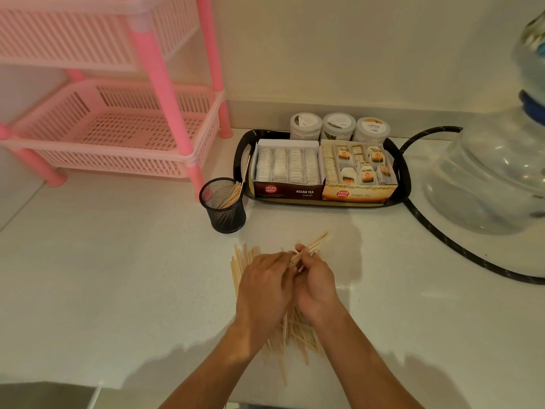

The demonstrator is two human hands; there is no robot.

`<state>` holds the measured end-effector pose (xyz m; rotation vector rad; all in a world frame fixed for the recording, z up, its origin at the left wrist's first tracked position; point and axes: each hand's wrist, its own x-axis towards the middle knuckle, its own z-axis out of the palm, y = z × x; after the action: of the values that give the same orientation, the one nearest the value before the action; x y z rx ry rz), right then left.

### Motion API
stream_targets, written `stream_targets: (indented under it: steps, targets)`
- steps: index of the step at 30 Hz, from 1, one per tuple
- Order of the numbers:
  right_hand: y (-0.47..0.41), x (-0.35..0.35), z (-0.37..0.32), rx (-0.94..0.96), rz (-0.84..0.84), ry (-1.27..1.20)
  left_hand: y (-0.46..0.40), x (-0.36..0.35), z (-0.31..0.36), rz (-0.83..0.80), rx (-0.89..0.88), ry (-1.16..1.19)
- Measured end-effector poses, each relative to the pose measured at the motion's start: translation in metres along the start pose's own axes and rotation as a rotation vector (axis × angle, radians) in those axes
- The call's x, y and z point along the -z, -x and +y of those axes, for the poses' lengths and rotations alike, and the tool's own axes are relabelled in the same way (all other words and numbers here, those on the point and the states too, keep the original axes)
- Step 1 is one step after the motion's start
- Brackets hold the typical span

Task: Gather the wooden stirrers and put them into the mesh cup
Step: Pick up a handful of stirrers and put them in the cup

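Squaring a bundle of wooden stirrers [312,245]

My right hand [314,286] grips them; my left hand [264,287] lies flat, tidying ends before the mesh cup [224,206].

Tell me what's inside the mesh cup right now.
A few stirrers lean against the right side of the mesh cup, tips above the rim. The cup's bottom is hidden by its wall. Most stirrers lie on the counter, under both hands.
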<state>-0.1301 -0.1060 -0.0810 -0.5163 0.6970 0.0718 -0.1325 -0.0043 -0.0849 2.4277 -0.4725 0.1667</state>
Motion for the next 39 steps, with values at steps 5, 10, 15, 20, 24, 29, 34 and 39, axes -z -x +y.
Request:
stream_targets:
  steps: [5, 10, 15, 20, 24, 29, 34, 39]
  targets:
    - [-0.006, -0.003, 0.000, 0.000, 0.056, -0.004, 0.009, -0.002, 0.004, -0.048, -0.005, 0.134]
    - [-0.013, -0.004, -0.005, 0.036, 0.044, -0.099, 0.005, 0.007, -0.017, -0.128, 0.013, 0.215]
    - [-0.019, -0.005, -0.015, 0.078, 0.039, -0.123, -0.024, 0.025, -0.054, 0.381, 0.280, 0.367]
    - [-0.024, -0.006, -0.025, 0.125, 0.022, -0.160, -0.063, 0.033, -0.100, 0.351, 0.503, 0.450]
    - [-0.028, -0.008, -0.031, 0.153, 0.028, -0.128, -0.086, 0.029, -0.112, 0.271, 0.394, 0.563]
    - [-0.027, -0.011, -0.039, 0.190, -0.015, -0.124, -0.098, 0.021, -0.116, 0.308, 0.322, 0.626]
    - [-0.016, -0.026, -0.054, 0.255, -0.076, -0.170, -0.092, 0.018, -0.101, 0.350, 0.305, 0.643]
    - [0.003, -0.052, -0.076, 0.347, -0.230, -0.250, -0.076, 0.011, -0.066, 0.265, 0.211, 0.641]
